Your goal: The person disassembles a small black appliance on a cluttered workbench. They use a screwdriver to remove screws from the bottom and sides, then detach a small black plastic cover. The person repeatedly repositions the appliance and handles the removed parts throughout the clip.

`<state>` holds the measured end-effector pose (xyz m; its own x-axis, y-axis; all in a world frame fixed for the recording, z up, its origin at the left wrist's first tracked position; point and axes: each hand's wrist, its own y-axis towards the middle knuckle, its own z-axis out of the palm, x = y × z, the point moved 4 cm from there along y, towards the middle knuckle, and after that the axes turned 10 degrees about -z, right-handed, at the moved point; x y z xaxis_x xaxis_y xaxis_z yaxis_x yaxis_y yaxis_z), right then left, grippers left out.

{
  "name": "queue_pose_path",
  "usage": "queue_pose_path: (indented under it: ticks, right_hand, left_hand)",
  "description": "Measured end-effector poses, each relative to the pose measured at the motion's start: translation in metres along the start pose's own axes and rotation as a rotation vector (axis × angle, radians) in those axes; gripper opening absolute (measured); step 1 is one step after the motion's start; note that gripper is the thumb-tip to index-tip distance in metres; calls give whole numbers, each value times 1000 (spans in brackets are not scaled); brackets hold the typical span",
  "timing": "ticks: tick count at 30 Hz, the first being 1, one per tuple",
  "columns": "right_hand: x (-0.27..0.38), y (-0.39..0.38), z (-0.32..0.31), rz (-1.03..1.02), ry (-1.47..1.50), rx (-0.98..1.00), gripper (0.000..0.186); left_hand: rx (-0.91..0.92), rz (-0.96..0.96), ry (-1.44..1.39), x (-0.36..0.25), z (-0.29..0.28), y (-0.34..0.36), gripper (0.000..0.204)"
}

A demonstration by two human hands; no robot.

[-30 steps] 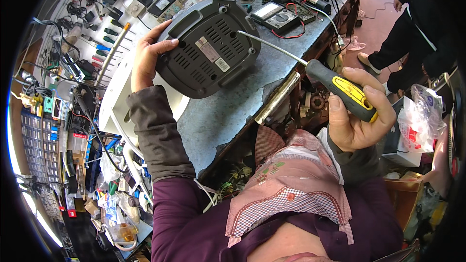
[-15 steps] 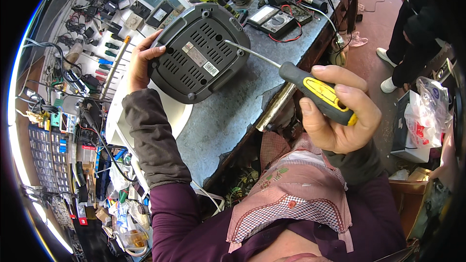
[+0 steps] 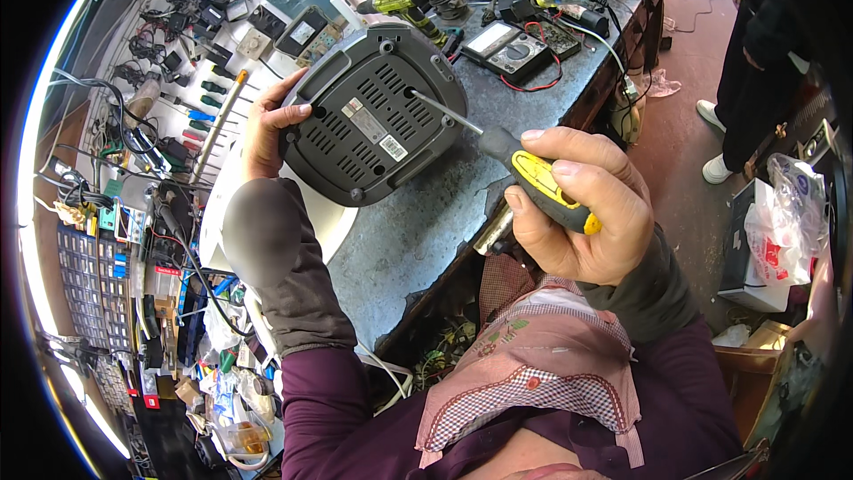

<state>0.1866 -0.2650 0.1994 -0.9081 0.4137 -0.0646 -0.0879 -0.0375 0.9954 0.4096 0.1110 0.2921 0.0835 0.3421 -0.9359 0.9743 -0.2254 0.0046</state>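
A dark grey appliance base (image 3: 342, 164) with vent slots, round feet and a label is tilted up, its underside facing me. My left hand (image 3: 269, 124) grips its left edge, the thumb over the rim. In my right hand (image 3: 597, 204) is a screwdriver, held by its black-and-yellow handle (image 3: 539, 180) between thumb and fingers. The shaft points up and left, and its tip is at a round screw hole in the upper right of the underside. Whether the tip touches a screw inside cannot be seen. Behind the base a white rounded part (image 3: 336, 229) shows on the worktable.
A multimeter (image 3: 506, 52) with red and black leads lies on the worn blue worktable (image 3: 426, 240). Beyond stands a green cordless drill (image 3: 397, 2). Hand tools and cables crowd the left side. At right, a person in dark clothes (image 3: 755, 71) stands near a plastic bag (image 3: 782, 231).
My right hand and the screwdriver have moved left, with the tip now closer in at the hole. The appliance base appears slightly lower and farther right in view.
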Motion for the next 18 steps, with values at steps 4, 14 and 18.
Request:
queue_pose_path:
  ticks: [4,14,18]
  right_hand:
    - [0,6,6,-15,-4,-14,50]
    - [-16,30,32,-27,6,128,45]
    - [-15,45,39,-58,30,220,40]
  left_hand:
    - [3,-24,52,0,2,1,86]
    - [-3,-4,12,0,-3,3,84]
    - [-30,15,49,-3,-2,4,79]
